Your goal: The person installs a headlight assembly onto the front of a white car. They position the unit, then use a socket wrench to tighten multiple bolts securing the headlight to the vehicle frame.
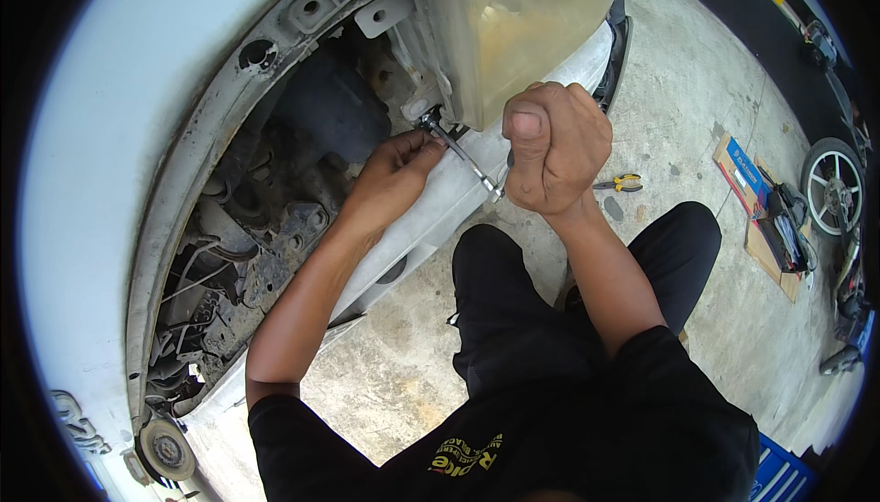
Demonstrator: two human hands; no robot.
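Note:
A chrome socket wrench (pixel 470 165) runs slantwise from the dark socket end under the headlight (pixel 541 16) to my right hand. My right hand (pixel 557 149) is closed in a fist round its handle, most of which the fingers hide. At the other end, the fingers of my left hand (pixel 401 176) are pinched together at the socket, beside a metal bracket (pixel 419 103) below the headlight. The fingertips partly cover the contact there. Beneath both hands lies the pale bumper (pixel 403 259) of the white car.
The opened front of the car, with its metal frame (pixel 206 126) and exposed parts, fills the left. On the concrete floor at right lie yellow-handled pliers (pixel 626 183), a flattened cardboard box (pixel 744 176), a black tool case (pixel 784 231) and a wheel (pixel 832 187).

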